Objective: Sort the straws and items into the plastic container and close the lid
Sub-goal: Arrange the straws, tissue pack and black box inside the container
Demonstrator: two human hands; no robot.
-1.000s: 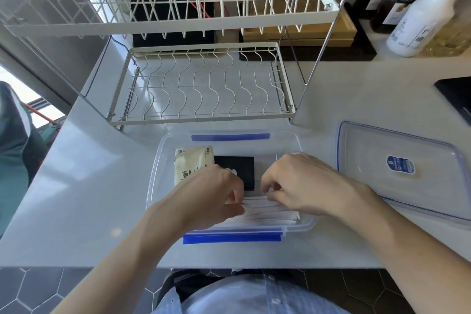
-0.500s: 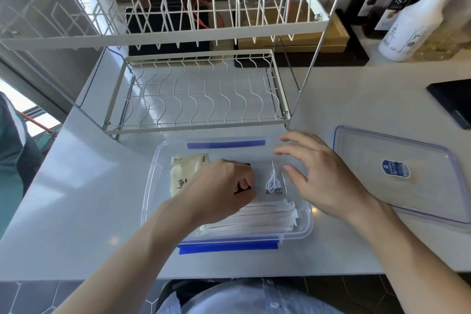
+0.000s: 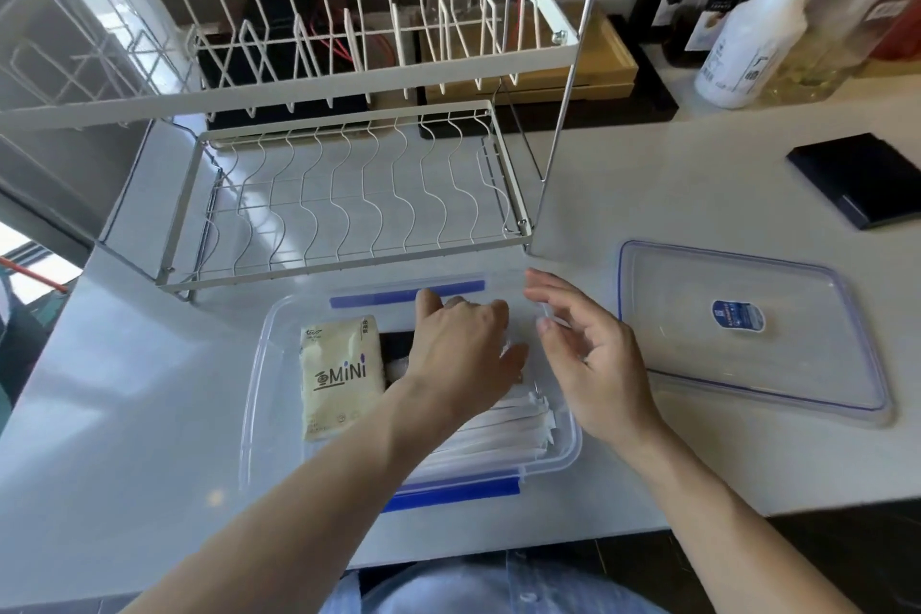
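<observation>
**A:** ok so where's everything sitting right now?

**B:** The clear plastic container is low in the middle of the frame on the white tabletop, open, with blue latches on its near and far edges. Inside at the left there's a cream packet printed "MiNi", lying flat. Along the near side is a bundle of white wrapped straws, lying flat too. Something black peeks out between the packet and the left hand, can't tell what it is.

**A:** and the hands?

**B:** Left hand is reaching palm down into the middle of the container, fingers stretched toward the far wall. Can't see anything gripped, but whatever's under the palm is hidden. Right hand hangs over the container's right end, fingers apart and loosely bent, holding nothing.

**A:** lid?

**B:** Lid is off, flat on the tabletop to the right of the container, well apart from it, blue-trimmed with a round blue sticker in the middle.

**A:** other stuff?

**B:** White wire dish rack fills the upper left and centre, just behind the container. A white bottle stands at upper right, and a flat black thing lies at the right edge.
</observation>
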